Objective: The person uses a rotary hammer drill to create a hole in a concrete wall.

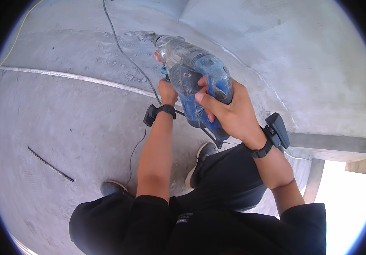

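Observation:
A dusty blue and grey rotary hammer drill (191, 70) is held out ahead of me, its nose pointing to the upper left, where broken concrete rubble (125, 44) lies at the foot of the wall. My right hand (229, 108) is wrapped round its rear handle, thumb and fingertips showing through the grip opening. On the drill's left side my left hand (167, 90) grips the side handle (164, 71); its fingers are partly hidden by the drill body. The tip of the tool, at the rubble, is hard to make out.
A long spiral drill bit (51, 164) lies on the concrete floor at left. A pale pipe (76, 77) crosses the floor beyond my left arm. A dark cable (121, 46) runs down to the drill, and a yellow cord (19, 32) lies far left. The wall (293, 55) rises at right.

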Motion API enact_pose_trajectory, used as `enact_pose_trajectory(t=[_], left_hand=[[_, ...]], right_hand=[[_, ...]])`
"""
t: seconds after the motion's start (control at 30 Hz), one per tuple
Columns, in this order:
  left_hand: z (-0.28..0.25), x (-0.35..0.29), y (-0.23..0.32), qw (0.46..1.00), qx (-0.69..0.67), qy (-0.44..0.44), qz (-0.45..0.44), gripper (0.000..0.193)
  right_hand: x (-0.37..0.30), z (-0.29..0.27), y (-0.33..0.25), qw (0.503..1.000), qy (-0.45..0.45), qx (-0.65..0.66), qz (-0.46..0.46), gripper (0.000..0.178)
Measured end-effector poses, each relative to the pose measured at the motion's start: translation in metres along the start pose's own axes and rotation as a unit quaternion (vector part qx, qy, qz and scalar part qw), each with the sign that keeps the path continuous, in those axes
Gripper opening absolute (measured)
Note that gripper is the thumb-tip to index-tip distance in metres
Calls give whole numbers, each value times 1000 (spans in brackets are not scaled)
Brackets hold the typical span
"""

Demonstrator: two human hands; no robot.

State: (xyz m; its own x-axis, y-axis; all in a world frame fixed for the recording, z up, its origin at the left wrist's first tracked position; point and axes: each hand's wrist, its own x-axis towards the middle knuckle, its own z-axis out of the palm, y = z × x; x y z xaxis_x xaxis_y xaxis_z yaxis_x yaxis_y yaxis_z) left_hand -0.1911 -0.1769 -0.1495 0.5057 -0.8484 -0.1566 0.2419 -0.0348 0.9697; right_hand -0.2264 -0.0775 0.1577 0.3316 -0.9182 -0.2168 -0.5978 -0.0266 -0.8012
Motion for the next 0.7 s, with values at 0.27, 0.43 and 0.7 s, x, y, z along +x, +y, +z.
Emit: enact_pose_trajectory(t=[0.27, 0.43, 0.7], left_hand=[[-13, 15, 6, 998, 22, -11, -58, 31], [-5, 21, 3, 996, 61, -12, -62, 31], [10, 11, 5, 997, -70, 22, -30, 31]], right_hand=[[10, 15, 3, 999, 29, 19, -5, 26], [19, 8, 12, 997, 35, 64, 13, 24], [18, 8, 13, 999, 35, -19, -2, 24]])
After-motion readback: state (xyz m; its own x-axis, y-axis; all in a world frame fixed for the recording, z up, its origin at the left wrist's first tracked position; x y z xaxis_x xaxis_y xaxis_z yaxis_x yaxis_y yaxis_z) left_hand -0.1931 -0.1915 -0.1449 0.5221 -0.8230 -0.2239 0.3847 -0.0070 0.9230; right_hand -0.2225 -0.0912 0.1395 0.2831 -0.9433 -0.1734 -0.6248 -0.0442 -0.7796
